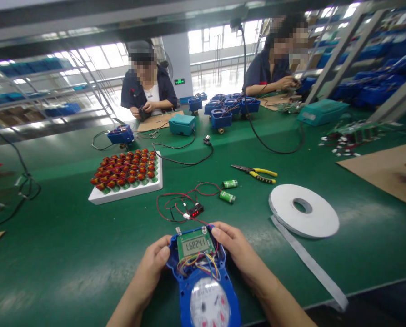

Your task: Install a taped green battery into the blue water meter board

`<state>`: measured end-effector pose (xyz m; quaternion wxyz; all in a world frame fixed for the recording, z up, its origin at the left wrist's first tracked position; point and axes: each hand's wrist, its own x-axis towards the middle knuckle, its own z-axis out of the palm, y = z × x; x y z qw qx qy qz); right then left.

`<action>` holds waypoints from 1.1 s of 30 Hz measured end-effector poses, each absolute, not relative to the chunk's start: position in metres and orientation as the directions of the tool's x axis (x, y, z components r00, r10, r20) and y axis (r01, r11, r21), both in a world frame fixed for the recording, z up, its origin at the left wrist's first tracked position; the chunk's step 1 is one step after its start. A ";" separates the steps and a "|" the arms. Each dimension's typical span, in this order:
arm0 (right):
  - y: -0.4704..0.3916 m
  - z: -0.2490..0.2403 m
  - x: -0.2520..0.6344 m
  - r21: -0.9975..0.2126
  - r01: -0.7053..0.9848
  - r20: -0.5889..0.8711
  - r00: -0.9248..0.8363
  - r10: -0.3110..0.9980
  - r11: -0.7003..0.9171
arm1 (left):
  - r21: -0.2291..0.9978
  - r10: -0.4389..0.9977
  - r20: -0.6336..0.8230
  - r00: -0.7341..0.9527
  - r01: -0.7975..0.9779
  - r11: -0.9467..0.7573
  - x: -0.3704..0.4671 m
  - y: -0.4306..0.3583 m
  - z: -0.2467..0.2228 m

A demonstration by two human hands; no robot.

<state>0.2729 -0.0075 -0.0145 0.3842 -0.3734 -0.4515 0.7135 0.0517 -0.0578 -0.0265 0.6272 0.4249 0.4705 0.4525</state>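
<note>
The left hand (154, 265) held the left side of a blue meter (204, 277), with its fingers curled tight on the edge. The right hand (235, 254) held the right side the same way, with one fingertip pressed at the top corner beside the small screen (195, 245). The screen showed numbers. Under it lay a bunch of thin coloured wires (199, 264). Lower down sat a round white dial (209, 303). The meter lay on the green table (69, 254), at the near edge, right in front of the person.

Red and black wires (175, 202) ran from the top of the meter to a little black box (195, 210) with red lights. Two green batteries (228, 190) lay just past it. Pliers (255, 174) with yellow handles lay near them. A big white roll of tape (303, 210) lay to the right, and a strip of it trailed toward the table edge.

To the left stood a white tray (124, 193) full of small red and green parts (126, 168). Behind it sat another blue meter (121, 134) and a teal box (181, 123). A long black cable (274, 147) curved over the table. More blue meters (228, 106) stood in a group farther back.

Two other people sat on the far side of the table. Each had both hands busy with something small. Brown cardboard (383, 170) lay on the right.
</note>
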 end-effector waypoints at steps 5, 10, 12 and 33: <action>-0.007 -0.015 0.273 -0.930 -0.213 -0.188 -0.424 0.886 -0.300 | 0.958 0.968 -0.206 0.144 -0.171 0.230 0.051 -0.058 -0.028; -0.007 -0.016 0.273 -0.931 -0.211 -0.189 -0.422 0.887 -0.299 | 0.959 0.969 -0.208 0.130 -0.166 0.228 0.053 -0.058 -0.025; -0.006 -0.015 0.273 -0.930 -0.211 -0.191 -0.424 0.885 -0.301 | 0.962 0.969 -0.206 0.134 -0.152 0.226 0.053 -0.058 -0.023; -0.008 -0.017 0.273 -0.929 -0.223 -0.177 -0.430 0.886 -0.294 | 0.961 0.967 -0.210 0.147 -0.152 0.232 0.052 -0.058 -0.025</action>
